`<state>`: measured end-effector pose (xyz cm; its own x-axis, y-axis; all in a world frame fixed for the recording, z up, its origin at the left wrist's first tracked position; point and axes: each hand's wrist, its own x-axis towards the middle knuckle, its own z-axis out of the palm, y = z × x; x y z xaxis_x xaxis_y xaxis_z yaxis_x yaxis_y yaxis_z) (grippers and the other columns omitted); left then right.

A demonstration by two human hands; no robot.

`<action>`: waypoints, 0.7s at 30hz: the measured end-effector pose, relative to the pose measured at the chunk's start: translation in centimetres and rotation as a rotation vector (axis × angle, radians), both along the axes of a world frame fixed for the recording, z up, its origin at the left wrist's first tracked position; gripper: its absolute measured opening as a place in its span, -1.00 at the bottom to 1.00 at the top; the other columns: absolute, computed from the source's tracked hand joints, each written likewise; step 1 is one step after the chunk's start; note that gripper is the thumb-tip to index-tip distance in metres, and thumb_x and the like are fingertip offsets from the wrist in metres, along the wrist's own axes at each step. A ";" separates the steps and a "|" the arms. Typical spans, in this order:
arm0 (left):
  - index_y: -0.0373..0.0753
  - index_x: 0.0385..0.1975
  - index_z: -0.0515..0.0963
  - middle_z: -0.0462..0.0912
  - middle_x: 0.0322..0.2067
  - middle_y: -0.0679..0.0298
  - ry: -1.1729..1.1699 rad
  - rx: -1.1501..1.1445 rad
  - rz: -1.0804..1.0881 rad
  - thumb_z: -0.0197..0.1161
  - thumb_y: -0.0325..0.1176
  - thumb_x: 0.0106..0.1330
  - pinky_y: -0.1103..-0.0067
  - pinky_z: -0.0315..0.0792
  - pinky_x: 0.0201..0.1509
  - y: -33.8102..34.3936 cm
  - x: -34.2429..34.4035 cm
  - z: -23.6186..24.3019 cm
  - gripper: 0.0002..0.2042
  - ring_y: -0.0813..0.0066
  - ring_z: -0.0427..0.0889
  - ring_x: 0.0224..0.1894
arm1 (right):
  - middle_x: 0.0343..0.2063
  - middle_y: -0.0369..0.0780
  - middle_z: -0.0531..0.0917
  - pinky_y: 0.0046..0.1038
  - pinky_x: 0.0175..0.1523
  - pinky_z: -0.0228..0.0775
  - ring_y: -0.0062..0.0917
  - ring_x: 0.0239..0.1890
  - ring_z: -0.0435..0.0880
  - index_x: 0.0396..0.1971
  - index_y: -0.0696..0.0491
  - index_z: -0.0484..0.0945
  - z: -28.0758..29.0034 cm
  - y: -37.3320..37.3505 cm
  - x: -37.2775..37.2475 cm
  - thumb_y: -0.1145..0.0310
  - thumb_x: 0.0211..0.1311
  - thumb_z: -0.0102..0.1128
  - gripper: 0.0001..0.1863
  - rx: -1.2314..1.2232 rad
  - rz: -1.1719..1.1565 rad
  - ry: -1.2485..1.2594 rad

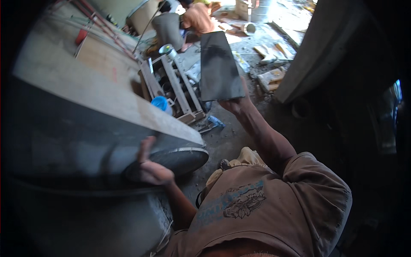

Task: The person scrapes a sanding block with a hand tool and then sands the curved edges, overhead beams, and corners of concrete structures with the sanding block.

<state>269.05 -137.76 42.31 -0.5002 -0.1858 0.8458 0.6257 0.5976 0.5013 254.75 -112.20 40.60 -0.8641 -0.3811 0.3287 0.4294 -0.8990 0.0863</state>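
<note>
Fingers of the right hand pinch the lower edge of a dark flat tile, gripping it from beneath so it stands up and away at about twelve o'clock from the wrist. The arm stretches out from the right shoulder, which is covered by a brown shirt.

Left hand lies at eight o'clock from the right, fingers spread and pressed flat against the rim of a grey drum; it braces there, grasping nothing.

A long pale board runs across the drum. At ten o'clock from the tile sits a wooden crate with a blue bowl beside it. A blue bottle lies on the dusty floor just below the tile. Far off at twelve o'clock another person crouches among rubble.

Risk, as a judgement: the tile is held by one edge only, at arm's length. A slip of that pinch could drop it onto the crate or floor and crack it. A swing could strike the crate.
</note>
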 end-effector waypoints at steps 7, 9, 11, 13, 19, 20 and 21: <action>-0.54 0.09 0.47 0.49 0.12 -0.17 0.478 -0.148 0.766 -0.17 -0.17 0.57 0.25 0.31 0.33 -13.9 -3.1 7.1 -0.52 -0.01 0.48 0.21 | 0.01 -0.07 0.58 -0.25 0.13 0.56 -0.30 0.03 0.64 0.14 0.17 0.40 0.0 -8.9 -1.4 0.28 0.48 -0.20 -0.61 0.328 -0.010 0.039; -0.51 0.23 0.32 0.26 0.29 -0.21 0.478 -0.227 0.726 -0.12 -0.24 0.55 0.16 0.18 0.38 -17.4 -6.0 7.5 -0.54 -0.08 0.27 0.35 | -0.06 -0.13 0.60 -0.31 0.11 0.54 -0.40 -0.03 0.64 0.11 0.12 0.42 3.8 -12.5 -1.5 0.25 0.51 -0.16 -0.65 0.549 -0.165 0.103; -0.49 0.28 0.27 0.19 0.33 -0.22 0.516 -0.295 0.720 -0.13 -0.26 0.55 0.14 0.14 0.39 -18.3 -9.1 8.2 -0.54 -0.10 0.20 0.40 | -0.13 -0.17 0.59 -0.43 0.00 0.49 -0.50 -0.12 0.60 0.05 0.16 0.42 5.9 -15.2 -4.0 0.29 0.49 -0.06 -0.70 0.815 -0.572 0.454; -0.49 0.32 0.21 0.09 0.36 -0.23 0.426 -0.360 0.838 -0.18 -0.30 0.54 0.09 0.05 0.42 -17.6 -10.8 8.1 -0.53 -0.16 0.09 0.43 | -0.20 -0.19 0.58 -0.51 -0.10 0.41 -0.57 -0.19 0.55 0.00 0.19 0.42 8.9 -19.2 -5.1 0.31 0.44 0.07 -0.70 0.878 -0.979 0.624; -0.53 0.33 0.18 0.13 0.34 -0.28 0.561 -0.340 0.801 -0.32 -0.17 0.57 0.06 -0.04 0.44 -18.7 -11.2 7.5 -0.45 -0.22 0.12 0.39 | -0.22 -0.04 0.46 -0.36 -0.01 0.33 -0.35 -0.22 0.49 0.05 0.24 0.34 -2.0 -26.0 -5.2 0.46 0.33 0.00 -0.67 1.163 -1.134 0.829; -0.53 0.33 0.18 0.13 0.34 -0.28 0.566 -0.345 0.806 -0.32 -0.17 0.57 0.06 -0.04 0.44 -18.8 -11.0 7.4 -0.45 -0.22 0.12 0.39 | -0.21 -0.03 0.46 -0.34 0.00 0.32 -0.33 -0.22 0.49 0.04 0.25 0.34 -4.3 -26.6 -4.7 0.48 0.33 -0.03 -0.68 1.198 -1.179 0.790; -0.55 0.32 0.18 0.15 0.33 -0.30 0.546 -0.364 0.795 -0.31 -0.17 0.57 0.05 -0.07 0.45 -18.4 -10.8 7.4 -0.45 -0.22 0.11 0.40 | -0.21 -0.02 0.47 -0.33 0.00 0.32 -0.31 -0.21 0.50 0.04 0.27 0.34 -3.6 -26.8 -4.4 0.50 0.32 -0.06 -0.69 1.228 -1.234 0.756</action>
